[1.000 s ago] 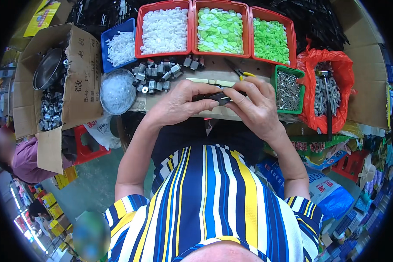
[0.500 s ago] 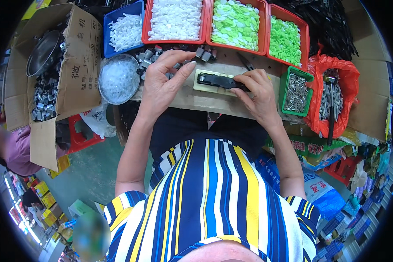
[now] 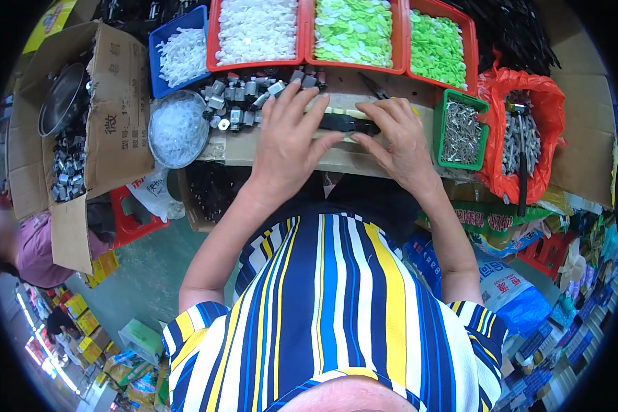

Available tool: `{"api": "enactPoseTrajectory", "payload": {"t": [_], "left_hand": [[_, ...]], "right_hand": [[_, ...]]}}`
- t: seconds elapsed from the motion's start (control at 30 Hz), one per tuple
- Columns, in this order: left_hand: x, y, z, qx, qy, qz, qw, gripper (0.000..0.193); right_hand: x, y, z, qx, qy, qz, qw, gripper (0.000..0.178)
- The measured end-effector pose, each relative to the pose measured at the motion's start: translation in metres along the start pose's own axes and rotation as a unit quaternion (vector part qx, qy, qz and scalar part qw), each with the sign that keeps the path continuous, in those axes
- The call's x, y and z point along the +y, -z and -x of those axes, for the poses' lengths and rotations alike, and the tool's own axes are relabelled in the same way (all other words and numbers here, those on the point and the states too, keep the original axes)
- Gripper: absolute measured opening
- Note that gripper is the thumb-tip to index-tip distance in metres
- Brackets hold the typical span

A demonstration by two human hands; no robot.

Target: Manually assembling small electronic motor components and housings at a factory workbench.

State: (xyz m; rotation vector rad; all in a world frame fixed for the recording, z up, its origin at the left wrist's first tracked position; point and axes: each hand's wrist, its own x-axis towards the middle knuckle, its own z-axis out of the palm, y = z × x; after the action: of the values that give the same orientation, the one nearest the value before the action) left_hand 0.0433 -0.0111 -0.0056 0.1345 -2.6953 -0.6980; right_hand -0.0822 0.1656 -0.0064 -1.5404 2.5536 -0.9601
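Note:
A long black plastic part (image 3: pixel 349 123) lies level over a cream block (image 3: pixel 338 110) on the cardboard-covered bench. My right hand (image 3: pixel 402 144) has its right end between thumb and fingers. At the left end is my left hand (image 3: pixel 287 144), thumb on the near side and fingers on the far side, closed around the part. Whether something small is also under those left fingers is hidden. Small silver motors (image 3: pixel 237 96) lie heaped just beyond and left of my left hand. Pliers (image 3: pixel 372 86) rest beyond my right hand.
Along the back stand a blue tray (image 3: pixel 152 65) of white pieces and red trays (image 3: pixel 307 41) of white and green pieces. A green basket (image 3: pixel 438 134) of screws and a red bag (image 3: pixel 556 130) are at right. Left are a clear bowl (image 3: pixel 178 130) and a carton (image 3: pixel 120 103) of motors.
My left hand has come from beside the motors down and right onto the left end of the black part. My right hand stays at the other end. The view has shifted slightly.

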Motion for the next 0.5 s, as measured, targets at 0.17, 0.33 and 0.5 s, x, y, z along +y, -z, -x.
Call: {"api": "enactPoseTrajectory", "payload": {"t": [0.17, 0.33, 0.5], "left_hand": [[0.016, -0.021, 0.010, -0.085, 0.002, -0.086, 0.993, 0.091], [0.008, -0.045, 0.016, -0.093, -0.010, -0.130, 0.987, 0.105], [0.001, -0.055, 0.014, -0.036, -0.074, -0.178, 0.981, 0.105]], "right_hand": [[0.025, 0.057, 0.012, 0.124, -0.030, 0.056, 0.990, 0.030], [0.109, 0.127, 0.067, 0.206, -0.197, 0.230, 0.931, 0.025], [0.182, 0.152, 0.133, 0.132, -0.236, 0.402, 0.875, 0.027]]}}
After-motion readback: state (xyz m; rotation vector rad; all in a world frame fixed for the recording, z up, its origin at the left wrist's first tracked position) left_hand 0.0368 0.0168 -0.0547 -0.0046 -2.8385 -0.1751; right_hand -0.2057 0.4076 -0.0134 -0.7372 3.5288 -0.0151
